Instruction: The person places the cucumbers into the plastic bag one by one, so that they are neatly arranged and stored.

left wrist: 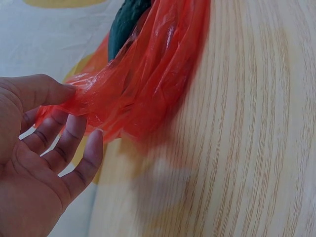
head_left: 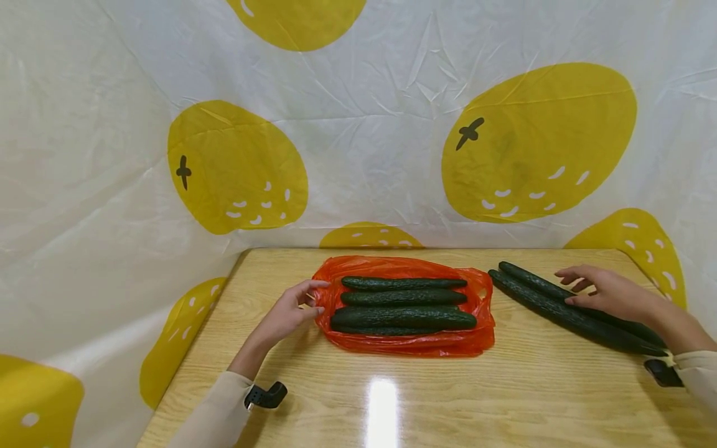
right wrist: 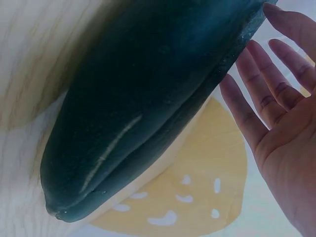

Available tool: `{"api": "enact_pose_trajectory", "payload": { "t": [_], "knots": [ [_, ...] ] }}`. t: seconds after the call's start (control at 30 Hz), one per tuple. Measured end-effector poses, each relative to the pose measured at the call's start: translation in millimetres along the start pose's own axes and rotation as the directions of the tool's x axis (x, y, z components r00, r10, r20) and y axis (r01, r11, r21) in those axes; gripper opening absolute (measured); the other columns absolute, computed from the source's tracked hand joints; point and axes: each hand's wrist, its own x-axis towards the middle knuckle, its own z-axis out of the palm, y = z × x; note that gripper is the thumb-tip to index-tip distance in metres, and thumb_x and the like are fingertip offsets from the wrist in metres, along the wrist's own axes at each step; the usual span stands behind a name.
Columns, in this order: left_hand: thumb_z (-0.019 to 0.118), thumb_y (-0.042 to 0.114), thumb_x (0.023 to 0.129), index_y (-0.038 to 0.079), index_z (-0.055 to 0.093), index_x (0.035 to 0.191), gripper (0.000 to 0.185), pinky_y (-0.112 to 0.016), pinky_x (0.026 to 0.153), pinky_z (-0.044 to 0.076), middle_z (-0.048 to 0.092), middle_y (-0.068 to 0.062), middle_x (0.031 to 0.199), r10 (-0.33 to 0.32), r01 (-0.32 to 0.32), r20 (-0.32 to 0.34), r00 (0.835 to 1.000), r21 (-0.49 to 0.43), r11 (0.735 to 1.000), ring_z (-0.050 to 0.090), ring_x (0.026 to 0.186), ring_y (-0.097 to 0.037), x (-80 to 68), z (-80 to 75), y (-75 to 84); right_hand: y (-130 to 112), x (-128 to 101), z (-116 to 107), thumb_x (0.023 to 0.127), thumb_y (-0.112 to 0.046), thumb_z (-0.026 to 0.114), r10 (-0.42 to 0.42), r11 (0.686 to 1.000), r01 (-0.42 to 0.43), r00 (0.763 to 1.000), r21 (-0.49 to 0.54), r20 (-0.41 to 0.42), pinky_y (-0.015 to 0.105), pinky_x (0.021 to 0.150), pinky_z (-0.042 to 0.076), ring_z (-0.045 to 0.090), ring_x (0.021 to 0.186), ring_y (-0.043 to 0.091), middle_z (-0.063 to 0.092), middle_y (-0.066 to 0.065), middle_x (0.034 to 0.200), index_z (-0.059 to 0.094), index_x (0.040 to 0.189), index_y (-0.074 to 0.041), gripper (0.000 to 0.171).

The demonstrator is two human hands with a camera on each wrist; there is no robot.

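Observation:
At the left end of a red plastic bag (head_left: 403,345), my left hand (head_left: 288,311) holds the thin, crumpled edge between thumb and fingers. In the left wrist view the bag (left wrist: 143,89) bunches up from the thumb. Several dark green cucumbers (head_left: 403,317) lie side by side on the bag. My right hand (head_left: 607,292) hovers over two more cucumbers (head_left: 551,311) on the right, its fingers relaxed and spread. Seen from the right wrist, the fingertips are close along the edge of a cucumber (right wrist: 133,98), with nothing gripped.
A light wooden table (head_left: 437,398) carries everything. Behind it and along the left side hangs a white sheet (head_left: 375,168) printed with yellow fruit. Each wrist wears a black device (head_left: 266,395); a glare strip shines near the front.

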Motion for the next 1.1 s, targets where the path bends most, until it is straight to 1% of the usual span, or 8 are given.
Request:
{"api": "enact_pose_trajectory", "payload": {
  "t": [0.1,0.3,0.57,0.83,1.1],
  "knots": [
    [0.069,-0.004,0.090,0.004,0.058,0.139,0.050,-0.025,0.069,0.049,0.057,-0.015,0.107,-0.003,0.003,-0.004,1.000,-0.003,1.000,0.055,0.091,-0.026,0.0,0.8,-0.4,0.3,0.6,1.4,0.091,-0.007,0.074,0.000,1.000,0.000,1.000,0.001,0.005,0.025,0.071,0.056,0.066,0.094,0.011,0.062,0.025,0.121,0.052,0.138,0.007,0.053],
    [0.069,-0.004,0.090,0.005,0.059,0.138,0.050,-0.025,0.069,0.048,0.057,-0.015,0.107,-0.005,0.005,0.001,1.000,-0.004,1.000,0.054,0.091,-0.027,-0.7,0.1,-1.1,-0.9,1.2,5.0,0.090,-0.007,0.075,0.003,1.000,-0.003,1.000,-0.028,0.004,0.025,0.068,0.055,0.067,0.092,0.016,0.064,0.022,0.118,0.053,0.136,0.008,0.053],
    [0.069,-0.004,0.090,0.005,0.059,0.138,0.050,-0.024,0.069,0.048,0.057,-0.015,0.107,-0.013,0.013,-0.006,1.000,-0.012,1.000,0.054,0.091,-0.027,-1.0,1.0,-0.9,-0.4,3.3,6.7,0.089,-0.007,0.076,0.016,0.998,-0.014,0.999,-0.059,0.034,0.026,0.070,0.055,0.068,0.093,0.023,0.064,0.021,0.118,0.053,0.136,0.008,0.054],
    [0.067,-0.006,0.090,0.003,0.057,0.139,0.051,-0.025,0.068,0.047,0.057,-0.017,0.108,-0.007,0.007,-0.010,1.000,-0.007,1.000,0.054,0.091,-0.026,-1.6,1.9,-0.9,-1.6,4.2,6.0,0.090,-0.007,0.075,0.024,0.998,-0.021,0.999,-0.065,0.041,0.026,0.070,0.055,0.067,0.093,0.026,0.064,0.019,0.117,0.053,0.136,0.009,0.053],
    [0.069,-0.003,0.090,0.005,0.059,0.138,0.050,-0.026,0.071,0.049,0.058,-0.015,0.107,-0.010,0.010,0.000,1.000,-0.004,1.000,0.055,0.092,-0.027,-0.7,0.3,-0.1,1.5,8.2,6.1,0.089,-0.010,0.077,0.036,0.997,-0.032,0.997,-0.066,0.064,0.030,0.072,0.056,0.067,0.094,0.029,0.065,0.019,0.116,0.053,0.136,0.009,0.056]
  ]
}}
